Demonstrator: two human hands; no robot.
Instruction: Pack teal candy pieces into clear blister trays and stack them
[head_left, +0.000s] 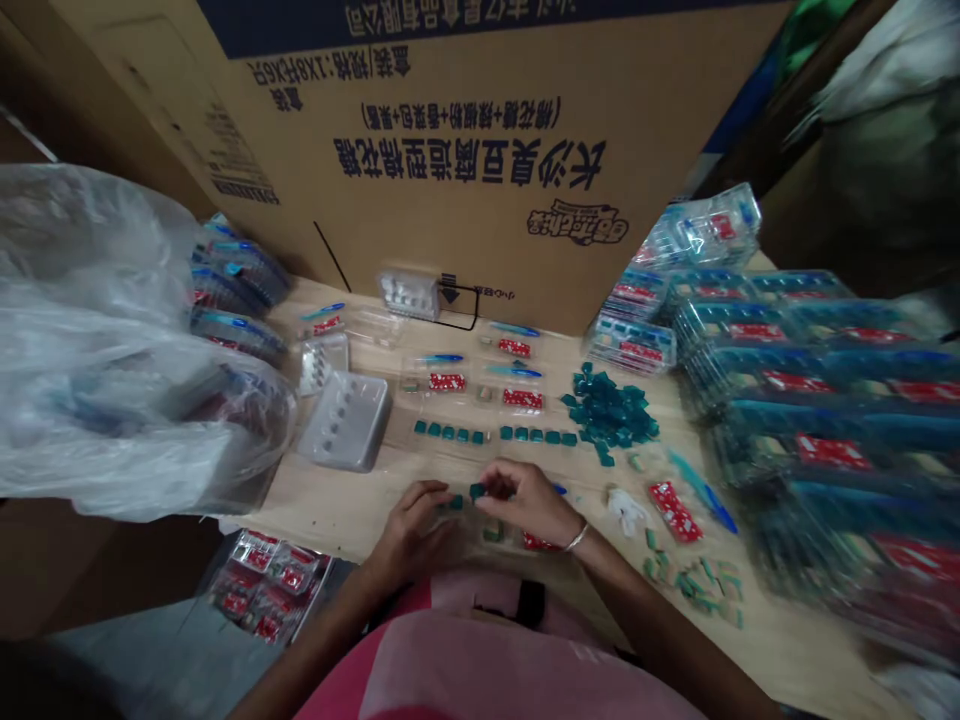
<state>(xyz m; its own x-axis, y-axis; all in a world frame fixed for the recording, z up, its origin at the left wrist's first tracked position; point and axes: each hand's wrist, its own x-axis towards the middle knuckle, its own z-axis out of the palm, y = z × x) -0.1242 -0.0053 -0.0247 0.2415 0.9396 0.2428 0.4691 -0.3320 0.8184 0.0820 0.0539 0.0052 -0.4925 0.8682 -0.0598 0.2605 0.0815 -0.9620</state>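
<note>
My left hand [414, 520] rests on the wooden table [337, 500], fingers curled at a small teal piece by its fingertips. My right hand [525, 498], with a bracelet on the wrist, pinches a small teal square piece [477, 490] between thumb and fingers. Both hands work over a clear plastic tray that they partly hide. A row of teal pieces [495, 435] lies just beyond the hands. A heap of loose teal pieces [611, 410] sits to the right of that row.
A big cardboard box [480, 150] stands behind the table. A crumpled clear plastic bag [112, 350] fills the left. Stacks of packed clear trays [810, 400] pile on the right, more [240, 290] at back left. A grey empty tray [346, 420], a blue pen [701, 490] and red cards [673, 512] lie about.
</note>
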